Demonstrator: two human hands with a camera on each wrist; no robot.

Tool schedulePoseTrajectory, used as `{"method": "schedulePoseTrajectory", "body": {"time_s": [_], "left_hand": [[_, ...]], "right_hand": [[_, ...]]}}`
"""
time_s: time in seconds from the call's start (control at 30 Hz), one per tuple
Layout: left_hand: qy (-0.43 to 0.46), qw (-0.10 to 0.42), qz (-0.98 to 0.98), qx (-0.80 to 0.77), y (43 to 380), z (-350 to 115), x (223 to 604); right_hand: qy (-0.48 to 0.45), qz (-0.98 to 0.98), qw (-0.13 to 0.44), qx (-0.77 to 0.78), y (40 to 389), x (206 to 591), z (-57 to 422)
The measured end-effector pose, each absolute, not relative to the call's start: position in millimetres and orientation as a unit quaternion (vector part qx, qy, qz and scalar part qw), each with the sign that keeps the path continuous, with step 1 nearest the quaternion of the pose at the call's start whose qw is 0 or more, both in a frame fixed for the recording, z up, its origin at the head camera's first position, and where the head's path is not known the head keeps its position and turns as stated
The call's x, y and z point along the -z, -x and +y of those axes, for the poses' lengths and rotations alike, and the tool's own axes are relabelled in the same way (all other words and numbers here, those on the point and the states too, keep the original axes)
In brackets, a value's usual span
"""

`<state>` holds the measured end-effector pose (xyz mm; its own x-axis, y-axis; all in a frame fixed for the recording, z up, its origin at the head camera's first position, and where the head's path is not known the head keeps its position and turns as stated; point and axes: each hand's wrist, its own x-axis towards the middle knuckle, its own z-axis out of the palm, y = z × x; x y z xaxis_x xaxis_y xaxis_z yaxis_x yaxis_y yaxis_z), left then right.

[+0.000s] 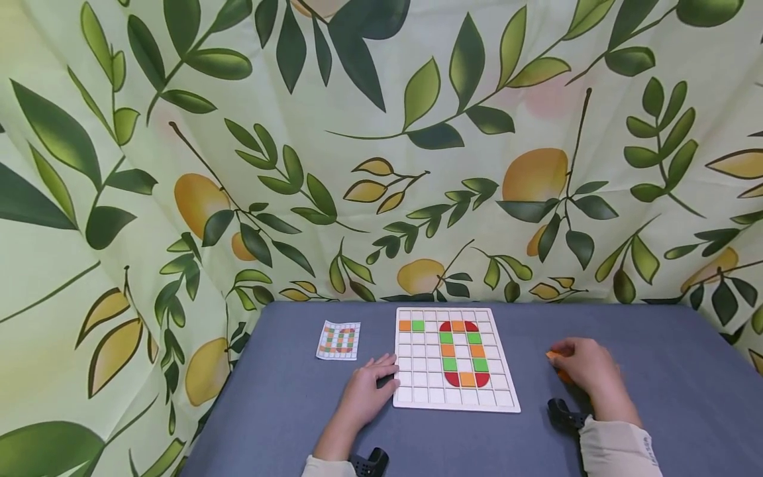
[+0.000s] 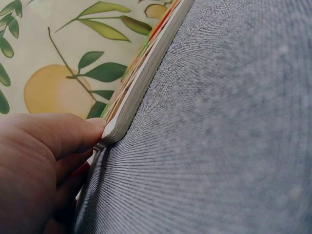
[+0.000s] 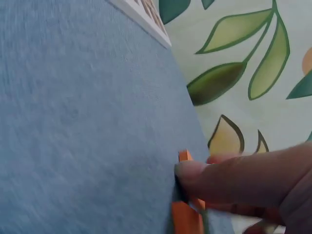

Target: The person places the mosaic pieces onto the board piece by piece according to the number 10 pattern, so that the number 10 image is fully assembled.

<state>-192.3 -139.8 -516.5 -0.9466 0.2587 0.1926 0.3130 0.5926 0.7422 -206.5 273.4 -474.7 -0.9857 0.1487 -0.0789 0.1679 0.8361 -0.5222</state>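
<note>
Right hand (image 1: 587, 364) is off to the right of the board, pinching an orange tile (image 3: 184, 156) between thumb and fingers, just above the table (image 1: 286, 411) or touching it, hard to say which. There's a second orange piece (image 3: 186, 219) right by that thumb, and I can't tell if it's lying on the cloth or held too. Left hand (image 1: 366, 391) isn't clutching anything: fingers pretty loose and extended, thumb and fingertips up against the left edge of the white grid board (image 1: 420, 379), which sits flat in the middle of the table near the back. On the board there's a ring of tiles (image 1: 448, 351), red rounded corners with orange and green squares between them and white squares inside. Up near the top left, an orange square (image 1: 405, 325) and a green square (image 1: 418, 325) sit side by side. A little printed card (image 1: 338, 340) with a similar coloured pattern lies left of the board, apart from it. Behind it all hangs a leafy, fruit-print fabric (image 1: 381, 265).
</note>
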Motion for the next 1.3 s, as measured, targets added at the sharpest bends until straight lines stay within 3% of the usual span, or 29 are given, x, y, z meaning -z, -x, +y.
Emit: {"method": "schedulePoseTrajectory", "body": {"time_s": [0.23,1.07,1.3], "left_hand": [[0.158,0.03,-0.894,0.418,193,-139,517],[0.149,0.016,-0.893,0.424,192,-139,515],[0.153,0.027,-0.893,0.423,192,-139,514]], "right_hand": [[-0.015,0.96,-0.026,0.278,209,485,266],[-0.024,0.974,-0.031,0.222,210,491,261],[-0.013,0.975,-0.067,0.212,212,495,257]]}}
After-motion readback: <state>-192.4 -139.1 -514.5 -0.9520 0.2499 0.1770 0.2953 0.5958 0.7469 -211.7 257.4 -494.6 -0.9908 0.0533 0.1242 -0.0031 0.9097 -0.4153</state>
